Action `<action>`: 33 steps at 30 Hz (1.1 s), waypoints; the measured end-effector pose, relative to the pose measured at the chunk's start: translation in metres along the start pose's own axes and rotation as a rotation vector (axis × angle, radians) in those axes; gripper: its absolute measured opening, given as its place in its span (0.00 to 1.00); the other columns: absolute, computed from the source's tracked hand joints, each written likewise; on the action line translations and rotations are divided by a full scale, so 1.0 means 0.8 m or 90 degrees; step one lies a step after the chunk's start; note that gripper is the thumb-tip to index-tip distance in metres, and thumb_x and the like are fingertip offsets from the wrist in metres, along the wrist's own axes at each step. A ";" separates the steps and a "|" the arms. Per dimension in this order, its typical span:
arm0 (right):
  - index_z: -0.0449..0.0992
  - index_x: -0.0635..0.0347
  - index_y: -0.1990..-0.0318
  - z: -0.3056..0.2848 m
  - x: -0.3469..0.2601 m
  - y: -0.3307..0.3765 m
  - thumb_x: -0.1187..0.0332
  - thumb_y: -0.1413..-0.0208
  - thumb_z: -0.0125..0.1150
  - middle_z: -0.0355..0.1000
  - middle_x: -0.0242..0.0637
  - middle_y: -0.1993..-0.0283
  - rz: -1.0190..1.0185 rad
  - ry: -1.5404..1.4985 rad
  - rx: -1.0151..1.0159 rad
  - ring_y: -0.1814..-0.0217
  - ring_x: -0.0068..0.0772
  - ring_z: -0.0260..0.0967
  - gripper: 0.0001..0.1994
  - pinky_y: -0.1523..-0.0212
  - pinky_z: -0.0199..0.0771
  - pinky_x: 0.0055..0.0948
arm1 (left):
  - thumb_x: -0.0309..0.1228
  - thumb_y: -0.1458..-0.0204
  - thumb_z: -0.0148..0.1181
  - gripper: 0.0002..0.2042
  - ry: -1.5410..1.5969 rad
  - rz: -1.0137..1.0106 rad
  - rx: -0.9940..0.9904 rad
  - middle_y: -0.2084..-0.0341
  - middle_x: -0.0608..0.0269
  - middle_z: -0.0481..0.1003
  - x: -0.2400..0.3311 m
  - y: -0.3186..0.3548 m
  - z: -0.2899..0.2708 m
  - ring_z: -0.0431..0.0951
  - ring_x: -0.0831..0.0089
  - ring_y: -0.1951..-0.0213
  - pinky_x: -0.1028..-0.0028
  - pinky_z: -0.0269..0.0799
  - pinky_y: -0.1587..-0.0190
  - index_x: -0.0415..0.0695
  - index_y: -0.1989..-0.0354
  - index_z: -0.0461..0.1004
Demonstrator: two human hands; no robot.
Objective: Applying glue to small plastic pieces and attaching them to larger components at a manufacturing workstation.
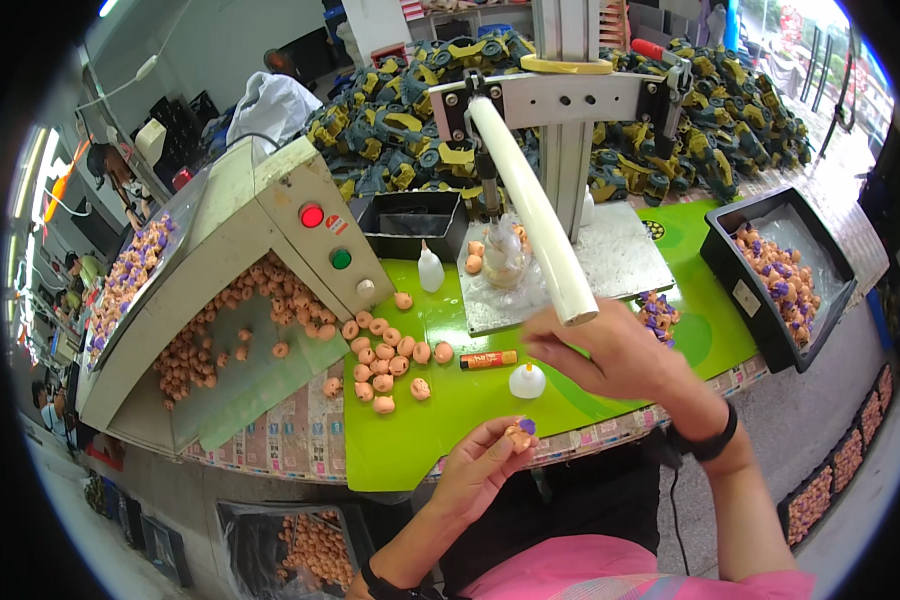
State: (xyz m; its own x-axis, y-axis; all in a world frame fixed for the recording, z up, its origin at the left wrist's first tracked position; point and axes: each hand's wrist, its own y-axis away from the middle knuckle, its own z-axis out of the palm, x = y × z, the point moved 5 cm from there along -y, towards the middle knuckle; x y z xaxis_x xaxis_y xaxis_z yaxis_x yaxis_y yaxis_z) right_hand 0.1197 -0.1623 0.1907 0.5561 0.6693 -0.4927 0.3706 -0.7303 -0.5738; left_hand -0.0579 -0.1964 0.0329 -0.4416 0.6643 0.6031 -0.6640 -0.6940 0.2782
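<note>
Between its fingertips my left hand (477, 462) pinches a small peach-coloured toy figure (519, 437) with a purple part on top, above the table's front edge. My right hand (605, 350) is just under the lower end of a long white lever handle (535, 210), its fingers loosely bent toward the left and apparently not wrapped round the handle. That lever belongs to a bench press with a metal base plate (610, 270). A clear, plastic-wrapped fixture (505, 262) sits on the plate below the ram. Two peach heads lie beside the fixture.
Several peach heads (382, 365) lie on the green mat (400, 455), near a glue stick (488, 359) and two white squeeze bottles (527, 380) (430, 268). A machine with red and green buttons (270, 200) stands left. A black bin (740, 285) holds purple-topped figures. Toy vehicles (390, 120) pile behind.
</note>
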 end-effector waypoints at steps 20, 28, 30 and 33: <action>0.80 0.58 0.66 0.008 0.128 -0.033 0.70 0.53 0.60 0.71 0.50 0.50 0.220 0.190 0.035 0.45 0.53 0.64 0.06 0.45 0.64 0.43 | 0.23 0.42 0.54 0.12 -0.058 0.120 0.093 0.59 0.60 0.74 0.081 0.003 -0.053 0.76 0.68 0.54 0.74 0.76 0.51 0.40 0.50 0.69; 0.80 0.58 0.63 0.083 0.168 -0.023 0.69 0.50 0.61 0.68 0.48 0.47 0.178 0.095 0.009 0.46 0.52 0.65 0.08 0.45 0.65 0.43 | 0.25 0.41 0.54 0.10 -0.127 0.098 0.052 0.58 0.62 0.74 0.104 -0.059 -0.011 0.77 0.73 0.57 0.75 0.76 0.53 0.41 0.51 0.69; 0.80 0.59 0.63 0.061 0.153 -0.009 0.72 0.51 0.62 0.68 0.47 0.47 0.173 0.075 0.064 0.47 0.50 0.66 0.07 0.46 0.66 0.41 | 0.25 0.41 0.55 0.10 -0.158 0.104 0.043 0.59 0.63 0.74 0.110 -0.078 -0.013 0.77 0.75 0.57 0.76 0.75 0.53 0.41 0.52 0.69; 0.79 0.63 0.66 -0.009 0.145 0.043 0.80 0.54 0.63 0.69 0.43 0.50 0.200 0.020 0.230 0.51 0.41 0.70 0.06 0.50 0.71 0.35 | 0.26 0.41 0.55 0.10 -0.212 0.135 0.082 0.59 0.63 0.74 0.127 -0.100 -0.020 0.76 0.76 0.57 0.77 0.74 0.51 0.41 0.53 0.70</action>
State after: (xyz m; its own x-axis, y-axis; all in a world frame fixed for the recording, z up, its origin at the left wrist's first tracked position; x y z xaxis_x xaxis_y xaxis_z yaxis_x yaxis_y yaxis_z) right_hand 0.2024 -0.1110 0.1188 0.6243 0.4153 -0.6617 -0.0979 -0.7987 -0.5937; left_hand -0.0588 -0.0689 0.0600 -0.3271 0.3916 0.8600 -0.4895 -0.8487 0.2003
